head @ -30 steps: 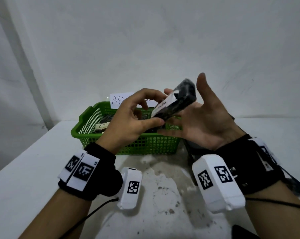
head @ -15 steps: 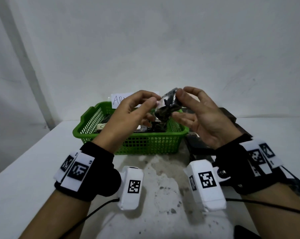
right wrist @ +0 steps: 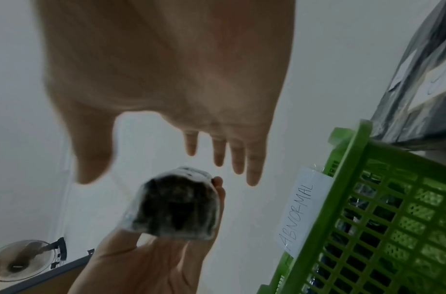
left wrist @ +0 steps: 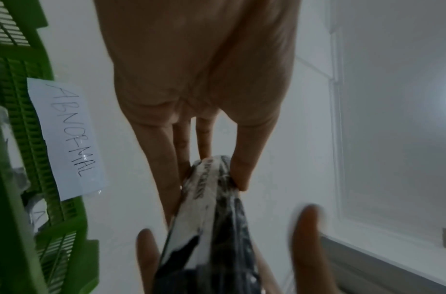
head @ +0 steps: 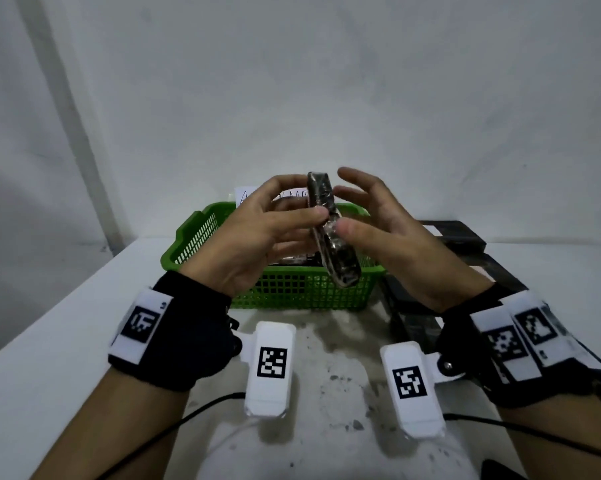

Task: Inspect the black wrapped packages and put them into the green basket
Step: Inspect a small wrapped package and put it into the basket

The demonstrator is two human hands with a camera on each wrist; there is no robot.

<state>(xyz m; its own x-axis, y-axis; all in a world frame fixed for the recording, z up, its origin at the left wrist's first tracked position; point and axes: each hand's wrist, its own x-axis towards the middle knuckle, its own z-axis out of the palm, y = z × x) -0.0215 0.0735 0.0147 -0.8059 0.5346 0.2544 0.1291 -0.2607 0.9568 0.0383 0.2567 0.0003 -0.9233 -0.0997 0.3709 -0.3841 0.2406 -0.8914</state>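
Note:
A black package in clear wrap (head: pixel 330 237) stands nearly upright, edge-on to me, above the green basket (head: pixel 188 237). My left hand (head: pixel 302 209) pinches it between thumb and fingers, which the left wrist view confirms around the package (left wrist: pixel 217 199). My right hand (head: pixel 347 199) hovers just right of it with fingers straight and spread; its thumb is close to the wrap. In the right wrist view the package (right wrist: pixel 174 204) sits below the right hand's straight fingers (right wrist: pixel 252 171), apart from them. Several wrapped packages (head: pixel 292 261) lie in the basket.
A paper label reading ABNORMAL (right wrist: pixel 302 210) is stuck to the basket's far wall (left wrist: pixel 15 119). More black packages (head: pixel 455 233) lie stacked on the white table at the right, beside the basket. A wall stands close behind. Cables trail near the table's front edge.
The package has turned from tilted to nearly upright. My right hand, which pinched it half a second ago, has let go and spread its fingers. The left hand keeps hold.

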